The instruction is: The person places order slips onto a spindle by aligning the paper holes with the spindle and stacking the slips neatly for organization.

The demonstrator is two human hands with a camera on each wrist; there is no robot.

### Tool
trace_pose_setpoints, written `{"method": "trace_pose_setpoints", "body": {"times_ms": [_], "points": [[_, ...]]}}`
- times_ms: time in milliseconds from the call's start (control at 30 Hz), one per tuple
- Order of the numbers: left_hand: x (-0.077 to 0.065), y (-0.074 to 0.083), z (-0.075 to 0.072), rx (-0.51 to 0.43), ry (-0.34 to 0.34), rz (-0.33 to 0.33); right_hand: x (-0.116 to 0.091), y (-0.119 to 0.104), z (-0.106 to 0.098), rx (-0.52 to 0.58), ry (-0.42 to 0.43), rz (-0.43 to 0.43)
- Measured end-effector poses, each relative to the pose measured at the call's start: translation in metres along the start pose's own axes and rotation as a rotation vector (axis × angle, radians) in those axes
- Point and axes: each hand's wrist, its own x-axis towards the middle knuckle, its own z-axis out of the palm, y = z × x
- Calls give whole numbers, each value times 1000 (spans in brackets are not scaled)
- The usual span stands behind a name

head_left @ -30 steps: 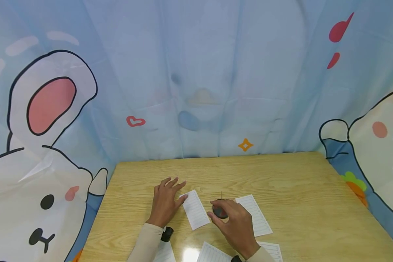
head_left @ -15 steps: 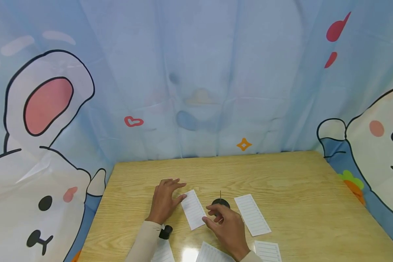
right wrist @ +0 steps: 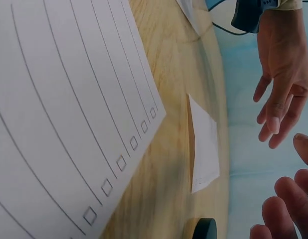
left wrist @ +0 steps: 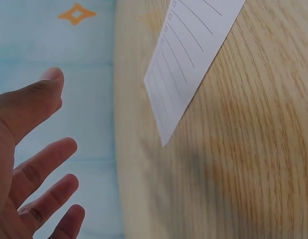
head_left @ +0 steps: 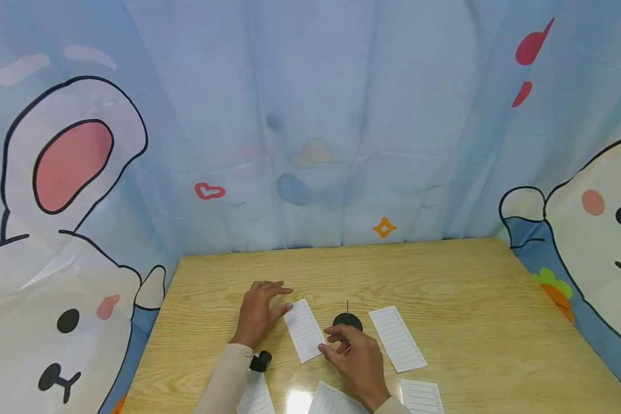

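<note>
Near the middle of the table lies a white lined sheet (head_left: 304, 331) with small checkboxes. My left hand (head_left: 259, 313) hovers at its far left corner, fingers spread and relaxed; the left wrist view shows that hand (left wrist: 29, 159) apart from the sheet (left wrist: 184, 59). My right hand (head_left: 356, 362) is by the sheet's near right corner with fingers loosely bent. In the right wrist view its fingers (right wrist: 286, 204) have nothing between them. Just beyond the right hand stands a black round base (head_left: 348, 321) with a thin upright rod, partly hidden by the fingers.
To the right lies another lined sheet (head_left: 397, 338). Along the near edge are more sheets: one at front right (head_left: 422, 398), one at front middle (head_left: 335, 401), one at front left (head_left: 256, 397). A printed curtain (head_left: 321, 115) hangs behind the table.
My right hand has drawn back from over the black base, toward me and slightly left, uncovering more of the base and the right sheet. The left hand's fingers have lowered slightly.
</note>
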Motion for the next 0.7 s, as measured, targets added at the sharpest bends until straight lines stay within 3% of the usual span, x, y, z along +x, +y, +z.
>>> {"method": "trace_pose_setpoints", "body": {"times_ms": [700], "points": [[14, -20, 16, -80, -42, -125, -2, 10, 11, -76, -16, 110]]}}
